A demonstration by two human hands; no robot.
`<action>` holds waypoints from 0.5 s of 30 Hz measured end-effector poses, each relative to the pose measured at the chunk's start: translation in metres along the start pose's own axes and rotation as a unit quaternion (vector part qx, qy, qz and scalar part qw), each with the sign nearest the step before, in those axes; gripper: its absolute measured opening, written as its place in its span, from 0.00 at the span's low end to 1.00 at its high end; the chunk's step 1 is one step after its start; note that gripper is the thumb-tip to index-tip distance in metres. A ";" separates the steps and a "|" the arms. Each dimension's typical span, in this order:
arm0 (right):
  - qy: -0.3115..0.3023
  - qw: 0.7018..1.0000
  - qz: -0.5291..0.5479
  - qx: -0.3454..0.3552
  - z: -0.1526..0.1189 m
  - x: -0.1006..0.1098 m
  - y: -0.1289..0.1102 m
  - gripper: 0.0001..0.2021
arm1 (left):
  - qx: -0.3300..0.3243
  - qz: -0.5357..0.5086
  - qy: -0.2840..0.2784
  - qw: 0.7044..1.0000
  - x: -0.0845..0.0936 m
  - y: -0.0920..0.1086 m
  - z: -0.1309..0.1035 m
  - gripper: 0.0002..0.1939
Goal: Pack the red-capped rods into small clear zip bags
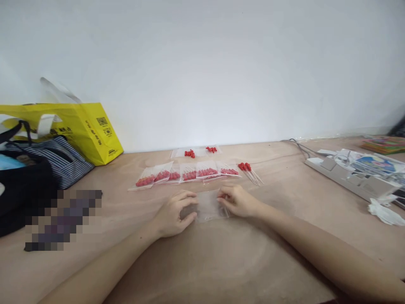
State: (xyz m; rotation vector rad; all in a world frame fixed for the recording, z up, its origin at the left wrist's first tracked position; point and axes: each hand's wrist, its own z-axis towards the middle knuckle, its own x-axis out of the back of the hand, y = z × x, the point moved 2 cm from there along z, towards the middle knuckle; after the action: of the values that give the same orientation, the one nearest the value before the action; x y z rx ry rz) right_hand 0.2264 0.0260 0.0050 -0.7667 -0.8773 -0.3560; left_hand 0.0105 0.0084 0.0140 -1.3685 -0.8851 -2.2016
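A small clear plastic bag point(207, 207) lies flat on the table between my two hands. My left hand point(174, 214) rests at its left edge, thumb and fingers apart, fingertips touching the plastic. At the bag's right side, my right hand point(236, 201) has its fingers pinched together; a few thin white sticks point(225, 210) show below them, their upper ends hidden by the hand. Behind the hands is a row of clear bags point(189, 172) holding several red-headed sticks each. To the right of that row lies a loose bunch of red-headed sticks point(249, 173).
Two more clear bags with red pieces point(190, 153) lie near the wall. A yellow bag point(91, 131), a striped pouch point(68, 162) and a black bag point(28, 194) stand at left, near a blurred dark object point(61, 223). A power strip point(341, 179) and crumpled tissue point(386, 212) are at right.
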 end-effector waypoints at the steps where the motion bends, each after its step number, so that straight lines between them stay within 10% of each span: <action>1: 0.013 1.000 0.007 -0.013 -0.003 0.005 0.011 0.05 | 0.007 0.005 0.002 1.000 -0.001 0.000 0.000 0.12; 9: -0.019 0.998 0.049 0.023 -0.022 0.008 0.039 0.08 | 0.019 0.052 -0.157 0.986 -0.016 -0.007 0.001 0.25; 15: -0.033 0.995 0.046 0.088 -0.020 0.005 0.028 0.12 | 0.021 0.057 -0.171 0.983 -0.012 -0.009 -0.003 0.25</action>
State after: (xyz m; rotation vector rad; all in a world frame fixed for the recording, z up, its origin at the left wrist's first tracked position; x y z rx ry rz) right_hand 0.2567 0.0308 -0.0114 -0.6563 -0.9182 -0.1700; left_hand 0.0087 0.0127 -0.0005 -1.7626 -0.9363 -1.8825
